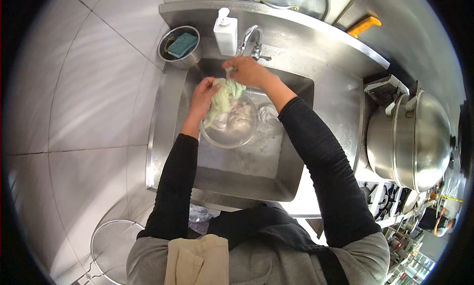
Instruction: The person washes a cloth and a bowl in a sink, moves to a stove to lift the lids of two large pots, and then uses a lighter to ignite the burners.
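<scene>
A wet, pale green cloth (224, 97) hangs between my hands below the faucet (254, 38). My left hand (203, 93) grips its left edge with bent fingers. Higher up and to the right, my right hand (248, 71) is closed on the cloth's upper part, close under the spout. Beneath the cloth, a clear round bowl (228, 141) rests in the metal sink (232, 179) with whitish wet cloths (241, 118) inside. Another whitish crumpled cloth (268, 113) lies on the sink floor, right of the bowl.
Behind the sink stand a white pump bottle (226, 36) and a metal pot (186, 62) holding a green sponge (182, 45). A yellow-handled tool (364, 26) is at the upper right. A large lidded steel pot (419, 142) stands right of the sink. Another person (442, 223) is far off.
</scene>
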`<action>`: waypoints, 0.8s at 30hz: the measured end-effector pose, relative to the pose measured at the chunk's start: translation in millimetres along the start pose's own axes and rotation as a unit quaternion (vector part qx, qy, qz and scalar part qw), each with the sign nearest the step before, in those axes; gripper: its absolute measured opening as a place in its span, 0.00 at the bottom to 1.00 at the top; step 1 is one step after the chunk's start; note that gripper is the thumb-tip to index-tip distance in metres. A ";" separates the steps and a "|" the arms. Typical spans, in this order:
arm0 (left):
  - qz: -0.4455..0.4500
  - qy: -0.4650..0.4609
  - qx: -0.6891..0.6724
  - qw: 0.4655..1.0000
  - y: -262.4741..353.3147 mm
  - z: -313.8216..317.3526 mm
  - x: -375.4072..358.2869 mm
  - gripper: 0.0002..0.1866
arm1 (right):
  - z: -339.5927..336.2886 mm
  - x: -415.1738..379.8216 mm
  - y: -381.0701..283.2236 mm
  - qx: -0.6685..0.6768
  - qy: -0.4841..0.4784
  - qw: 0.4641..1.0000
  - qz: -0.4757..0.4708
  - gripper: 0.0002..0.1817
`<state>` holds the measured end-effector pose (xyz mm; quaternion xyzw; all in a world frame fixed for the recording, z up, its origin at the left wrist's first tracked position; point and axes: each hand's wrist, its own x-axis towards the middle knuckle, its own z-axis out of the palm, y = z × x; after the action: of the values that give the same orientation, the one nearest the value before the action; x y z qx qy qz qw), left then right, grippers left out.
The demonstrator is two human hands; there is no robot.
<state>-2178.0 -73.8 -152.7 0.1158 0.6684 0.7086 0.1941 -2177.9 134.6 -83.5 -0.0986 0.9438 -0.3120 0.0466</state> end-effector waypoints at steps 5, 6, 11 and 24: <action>0.085 -0.061 -0.119 0.987 14.5 19.2 18.2 0.10 | -14.9 -17.3 -19.1 0.031 -0.014 0.999 -0.008 0.28; 0.085 -0.063 -0.118 0.987 14.0 30.4 16.4 0.10 | -22.1 -18.3 -26.4 0.016 0.022 0.998 0.065 0.27; 0.061 -0.004 0.159 0.985 25.0 52.3 16.4 0.15 | 25.4 0.1 26.0 0.553 0.093 0.817 0.135 0.28; -0.169 0.047 -0.541 0.822 44.3 74.9 -20.7 0.21 | 40.3 1.6 -3.2 -0.031 0.266 0.957 -0.109 0.15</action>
<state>-2133.1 -16.4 -100.8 -0.1556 0.1948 0.9172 0.3107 -2173.0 108.4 -113.8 -0.1160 0.9148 -0.3003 -0.2441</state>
